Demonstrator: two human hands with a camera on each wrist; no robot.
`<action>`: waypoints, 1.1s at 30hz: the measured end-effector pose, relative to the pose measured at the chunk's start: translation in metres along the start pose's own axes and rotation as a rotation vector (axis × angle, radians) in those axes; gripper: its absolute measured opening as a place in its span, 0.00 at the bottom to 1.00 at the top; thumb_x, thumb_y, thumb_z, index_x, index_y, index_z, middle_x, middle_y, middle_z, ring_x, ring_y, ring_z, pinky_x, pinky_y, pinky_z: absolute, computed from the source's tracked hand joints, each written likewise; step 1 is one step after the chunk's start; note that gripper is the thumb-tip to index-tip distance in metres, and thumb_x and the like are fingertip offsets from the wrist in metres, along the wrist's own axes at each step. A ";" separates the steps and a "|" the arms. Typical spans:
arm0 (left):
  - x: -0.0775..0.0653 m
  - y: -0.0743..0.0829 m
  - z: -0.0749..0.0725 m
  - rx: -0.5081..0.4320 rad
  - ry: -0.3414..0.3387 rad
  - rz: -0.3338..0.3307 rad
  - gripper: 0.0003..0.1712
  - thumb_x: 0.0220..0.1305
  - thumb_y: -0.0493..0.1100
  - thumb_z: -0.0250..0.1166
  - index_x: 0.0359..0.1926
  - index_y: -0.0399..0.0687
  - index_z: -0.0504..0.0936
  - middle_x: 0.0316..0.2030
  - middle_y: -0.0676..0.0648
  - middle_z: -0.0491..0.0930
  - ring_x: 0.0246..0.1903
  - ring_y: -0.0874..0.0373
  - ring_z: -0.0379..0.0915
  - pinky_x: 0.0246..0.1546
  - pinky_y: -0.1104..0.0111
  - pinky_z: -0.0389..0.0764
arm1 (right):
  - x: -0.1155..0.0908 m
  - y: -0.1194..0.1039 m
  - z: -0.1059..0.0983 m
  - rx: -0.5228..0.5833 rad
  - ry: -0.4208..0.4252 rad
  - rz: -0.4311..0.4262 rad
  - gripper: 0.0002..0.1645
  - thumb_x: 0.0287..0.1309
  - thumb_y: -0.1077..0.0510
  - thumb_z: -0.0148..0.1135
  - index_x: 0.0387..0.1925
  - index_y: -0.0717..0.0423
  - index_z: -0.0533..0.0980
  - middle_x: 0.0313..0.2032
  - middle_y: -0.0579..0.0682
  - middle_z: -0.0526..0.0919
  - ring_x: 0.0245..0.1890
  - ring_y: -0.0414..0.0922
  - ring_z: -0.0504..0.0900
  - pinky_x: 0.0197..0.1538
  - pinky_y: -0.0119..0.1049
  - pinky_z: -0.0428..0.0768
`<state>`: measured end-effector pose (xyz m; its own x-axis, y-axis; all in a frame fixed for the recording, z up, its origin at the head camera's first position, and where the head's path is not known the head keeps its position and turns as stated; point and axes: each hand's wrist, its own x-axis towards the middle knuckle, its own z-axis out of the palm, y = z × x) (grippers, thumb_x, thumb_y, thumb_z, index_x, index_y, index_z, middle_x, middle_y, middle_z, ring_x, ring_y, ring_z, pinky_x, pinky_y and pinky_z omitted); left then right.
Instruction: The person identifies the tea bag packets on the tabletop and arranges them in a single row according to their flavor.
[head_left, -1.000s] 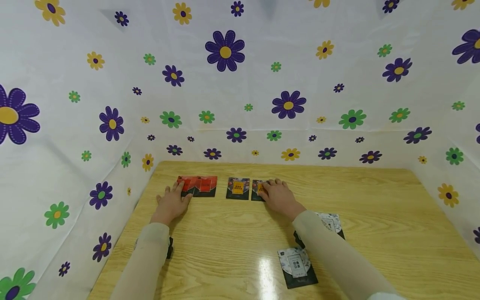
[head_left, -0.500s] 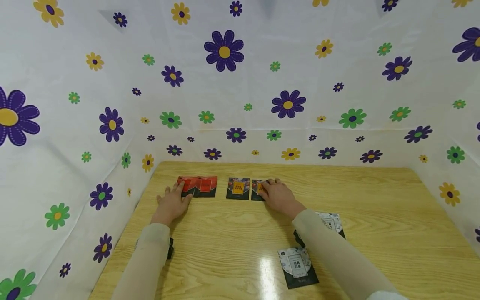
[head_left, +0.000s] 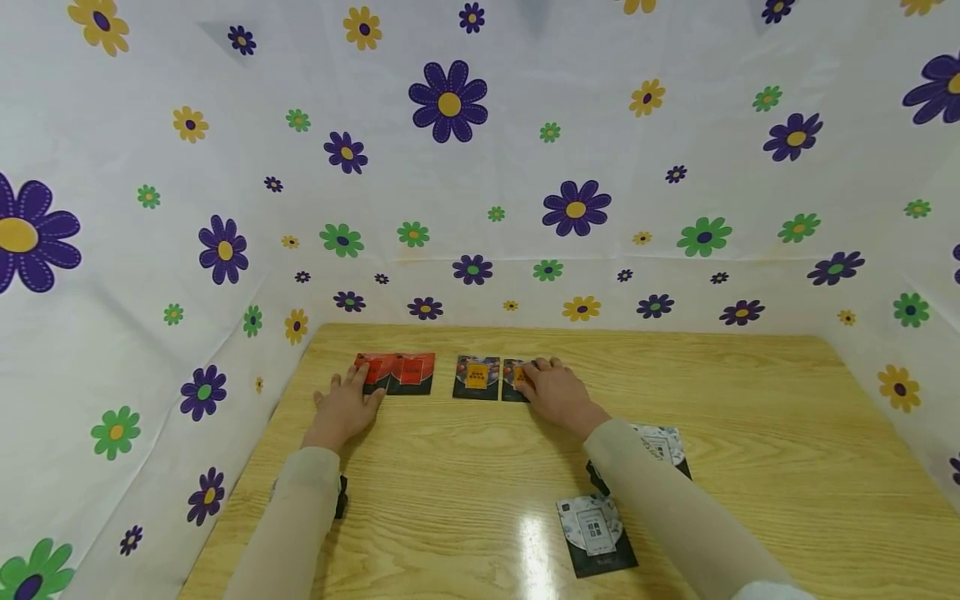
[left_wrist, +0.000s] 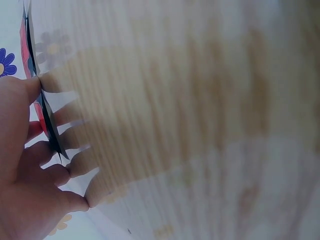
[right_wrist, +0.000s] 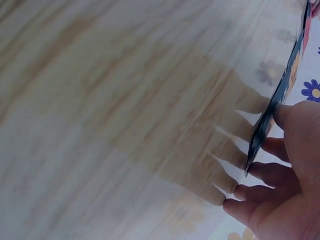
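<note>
Two red-and-black sachets (head_left: 411, 372) lie side by side at the table's back left. My left hand (head_left: 345, 410) rests spread over the left one, with fingertips on its front and the thumb near its lower edge. To the right are two dark sachets with orange labels, the left one (head_left: 476, 377) uncovered. My right hand (head_left: 561, 398) touches the other orange-labelled sachet (head_left: 512, 383), covering its right part. The right wrist view shows that sachet's dark edge (right_wrist: 262, 127) against the fingers, which are extended to the tabletop. In the left wrist view, the red sachet (left_wrist: 51, 132) appears edge-on beside the fingers.
Two white-and-black sachets lie nearer me: one (head_left: 597, 535) in front, another (head_left: 671, 446) partly hidden under my right sleeve (head_left: 660, 500). A flower-printed white cloth (head_left: 510, 167) walls the wooden table (head_left: 435, 483) at the back and sides.
The orange-labelled sachet under my right hand has shifted very slightly left, narrowing the gap to its neighbour. My left hand stays in place.
</note>
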<state>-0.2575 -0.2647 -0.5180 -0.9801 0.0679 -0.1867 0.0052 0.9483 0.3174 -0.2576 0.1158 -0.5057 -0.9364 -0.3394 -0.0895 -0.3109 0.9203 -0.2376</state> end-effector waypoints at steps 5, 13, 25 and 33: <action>-0.001 0.002 0.000 0.000 -0.001 0.002 0.44 0.83 0.59 0.48 0.85 0.40 0.47 0.82 0.28 0.46 0.80 0.22 0.39 0.71 0.20 0.41 | -0.002 0.003 -0.001 -0.011 0.002 -0.008 0.34 0.82 0.42 0.50 0.76 0.59 0.69 0.74 0.66 0.70 0.76 0.69 0.65 0.75 0.62 0.70; -0.001 0.000 0.001 0.001 -0.011 0.002 0.44 0.83 0.60 0.48 0.85 0.40 0.46 0.82 0.28 0.46 0.80 0.21 0.38 0.71 0.20 0.41 | -0.020 0.016 -0.020 0.069 0.017 0.002 0.34 0.82 0.45 0.51 0.76 0.63 0.68 0.76 0.70 0.65 0.78 0.71 0.61 0.78 0.65 0.63; 0.002 -0.004 0.003 0.004 -0.020 0.005 0.44 0.84 0.60 0.47 0.85 0.41 0.45 0.82 0.29 0.45 0.80 0.21 0.37 0.71 0.19 0.40 | -0.082 0.051 -0.032 0.088 0.124 -0.070 0.31 0.80 0.48 0.55 0.70 0.67 0.73 0.70 0.74 0.72 0.74 0.76 0.65 0.73 0.73 0.64; 0.003 -0.005 0.003 -0.005 -0.010 0.013 0.44 0.83 0.61 0.47 0.85 0.41 0.46 0.82 0.28 0.45 0.79 0.21 0.36 0.70 0.19 0.40 | -0.123 0.071 -0.035 0.106 0.172 -0.040 0.32 0.78 0.47 0.58 0.71 0.65 0.73 0.71 0.73 0.72 0.73 0.77 0.65 0.69 0.78 0.65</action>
<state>-0.2598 -0.2684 -0.5233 -0.9779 0.0836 -0.1917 0.0172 0.9457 0.3246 -0.1704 0.2301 -0.4774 -0.9405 -0.3286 0.0868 -0.3380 0.8778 -0.3394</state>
